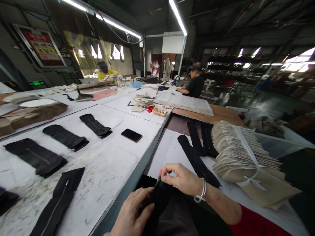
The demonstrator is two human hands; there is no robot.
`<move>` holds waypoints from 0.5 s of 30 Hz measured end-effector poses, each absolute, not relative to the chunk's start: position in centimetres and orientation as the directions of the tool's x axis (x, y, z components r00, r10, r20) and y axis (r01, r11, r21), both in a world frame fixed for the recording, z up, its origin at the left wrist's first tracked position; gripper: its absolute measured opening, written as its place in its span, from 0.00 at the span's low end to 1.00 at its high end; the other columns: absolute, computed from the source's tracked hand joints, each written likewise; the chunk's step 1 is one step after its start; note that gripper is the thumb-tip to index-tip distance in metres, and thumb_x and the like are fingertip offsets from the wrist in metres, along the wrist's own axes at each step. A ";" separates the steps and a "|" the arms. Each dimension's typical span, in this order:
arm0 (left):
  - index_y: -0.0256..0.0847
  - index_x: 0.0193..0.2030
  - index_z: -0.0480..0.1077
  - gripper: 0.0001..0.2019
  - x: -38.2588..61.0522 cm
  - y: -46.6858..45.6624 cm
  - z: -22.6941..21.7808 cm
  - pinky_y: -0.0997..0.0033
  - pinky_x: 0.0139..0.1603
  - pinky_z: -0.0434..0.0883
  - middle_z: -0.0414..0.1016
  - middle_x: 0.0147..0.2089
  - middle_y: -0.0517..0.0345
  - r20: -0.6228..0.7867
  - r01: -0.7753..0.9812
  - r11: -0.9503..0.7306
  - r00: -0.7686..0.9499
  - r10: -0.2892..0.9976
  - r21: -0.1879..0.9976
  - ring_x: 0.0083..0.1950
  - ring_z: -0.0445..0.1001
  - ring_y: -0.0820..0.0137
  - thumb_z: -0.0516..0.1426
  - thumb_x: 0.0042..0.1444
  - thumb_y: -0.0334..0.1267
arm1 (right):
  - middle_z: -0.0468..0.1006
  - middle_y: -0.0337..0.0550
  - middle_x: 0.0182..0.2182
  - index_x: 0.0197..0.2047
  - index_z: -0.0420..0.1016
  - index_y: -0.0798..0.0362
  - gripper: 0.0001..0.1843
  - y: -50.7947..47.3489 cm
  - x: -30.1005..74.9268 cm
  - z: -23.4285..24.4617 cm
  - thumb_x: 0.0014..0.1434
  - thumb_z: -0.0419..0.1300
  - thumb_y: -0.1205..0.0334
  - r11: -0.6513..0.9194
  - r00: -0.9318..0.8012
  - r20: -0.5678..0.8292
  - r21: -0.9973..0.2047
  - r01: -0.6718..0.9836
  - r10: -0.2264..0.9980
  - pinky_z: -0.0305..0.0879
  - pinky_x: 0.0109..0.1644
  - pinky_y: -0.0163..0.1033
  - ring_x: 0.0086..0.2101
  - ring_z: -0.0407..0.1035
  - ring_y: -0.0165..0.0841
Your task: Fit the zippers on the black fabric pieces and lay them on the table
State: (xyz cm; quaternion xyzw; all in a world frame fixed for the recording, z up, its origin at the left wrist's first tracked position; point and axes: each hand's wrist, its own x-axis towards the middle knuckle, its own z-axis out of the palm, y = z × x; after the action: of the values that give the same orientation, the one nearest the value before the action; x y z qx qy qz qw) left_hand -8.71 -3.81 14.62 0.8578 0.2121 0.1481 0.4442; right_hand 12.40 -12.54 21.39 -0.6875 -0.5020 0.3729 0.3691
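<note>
Close to my body I hold a black fabric piece (161, 198), its lower part lost against dark clothing. My left hand (135, 211) is closed on its left side, thumb lying along the cloth. With a pinch, my right hand (180, 178) grips its top edge; a small shiny spot shows there, too small to name. Similar black pieces with zippers lie on the white table to the left, among them a near one (57, 203) and a wider one (34, 155). Another black strip (198, 160) rests just beyond my right hand.
A tied stack of beige sheets (243, 157) stands at the right, beside a clear plastic bin (283, 137). A phone (131, 135) lies on the table (118, 157). Farther back are a snack tray (159, 112), paper stacks (142, 100) and two people seated at work.
</note>
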 end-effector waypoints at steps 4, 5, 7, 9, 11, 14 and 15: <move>0.43 0.49 0.74 0.12 -7.9 -3.8 16.0 0.70 0.44 0.69 0.76 0.39 0.56 -0.002 0.214 -0.412 0.889 0.459 0.885 0.41 0.74 0.64 0.56 0.62 0.42 | 0.82 0.43 0.34 0.28 0.77 0.55 0.05 -12.3 12.6 21.4 0.52 0.59 0.65 -0.207 0.203 -0.133 -0.889 0.408 0.970 0.64 0.44 0.39 0.36 0.72 0.35; 0.42 0.46 0.75 0.11 -7.7 -3.8 16.3 0.70 0.42 0.69 0.75 0.38 0.56 -0.016 0.212 -0.373 0.886 0.464 0.903 0.40 0.73 0.64 0.56 0.62 0.43 | 0.82 0.44 0.33 0.28 0.77 0.55 0.06 -12.3 12.6 21.4 0.51 0.59 0.65 -0.210 0.199 -0.140 -0.894 0.396 0.970 0.64 0.43 0.39 0.35 0.72 0.35; 0.41 0.41 0.75 0.13 -7.1 -3.9 16.8 0.71 0.40 0.68 0.74 0.35 0.56 -0.045 0.204 -0.283 0.876 0.481 0.937 0.38 0.71 0.65 0.56 0.62 0.47 | 0.82 0.44 0.32 0.27 0.78 0.56 0.06 -12.3 12.7 21.3 0.49 0.60 0.65 -0.218 0.193 -0.155 -0.902 0.373 0.969 0.64 0.42 0.38 0.34 0.72 0.34; 0.39 0.38 0.74 0.15 -6.5 -3.9 16.9 0.71 0.37 0.67 0.73 0.34 0.56 -0.072 0.192 -0.198 0.867 0.493 0.961 0.36 0.70 0.65 0.55 0.62 0.50 | 0.82 0.44 0.31 0.27 0.79 0.57 0.06 -12.2 12.8 21.1 0.48 0.61 0.65 -0.228 0.190 -0.169 -0.907 0.354 0.967 0.64 0.40 0.38 0.33 0.71 0.34; 0.38 0.36 0.73 0.16 -6.0 -4.0 17.0 0.72 0.37 0.66 0.73 0.33 0.56 -0.087 0.184 -0.147 0.860 0.503 0.972 0.35 0.69 0.66 0.55 0.61 0.51 | 0.81 0.43 0.30 0.27 0.79 0.57 0.06 -12.2 12.9 21.1 0.47 0.62 0.65 -0.243 0.193 -0.187 -0.912 0.330 0.963 0.64 0.38 0.37 0.31 0.70 0.32; 0.38 0.35 0.73 0.16 -5.5 -4.2 16.9 0.72 0.35 0.65 0.72 0.32 0.56 -0.092 0.187 -0.133 0.850 0.518 0.973 0.34 0.67 0.67 0.56 0.60 0.50 | 0.80 0.42 0.28 0.25 0.78 0.57 0.05 -12.2 13.0 21.1 0.45 0.62 0.65 -0.276 0.200 -0.228 -0.925 0.261 0.953 0.62 0.35 0.35 0.29 0.68 0.30; 0.37 0.35 0.73 0.16 -5.4 -4.3 16.9 0.72 0.35 0.65 0.71 0.31 0.57 -0.094 0.186 -0.125 0.847 0.523 0.974 0.33 0.67 0.68 0.56 0.60 0.50 | 0.79 0.42 0.27 0.25 0.78 0.57 0.05 -12.2 13.1 21.1 0.44 0.62 0.65 -0.285 0.201 -0.240 -0.928 0.239 0.950 0.62 0.34 0.35 0.29 0.68 0.30</move>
State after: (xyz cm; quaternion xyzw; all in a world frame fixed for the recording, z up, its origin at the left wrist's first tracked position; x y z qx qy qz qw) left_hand -5.44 -4.32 16.90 0.7376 0.2404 0.1367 0.6160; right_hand 13.08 -12.18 21.15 -0.6654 -0.4468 0.4469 0.3974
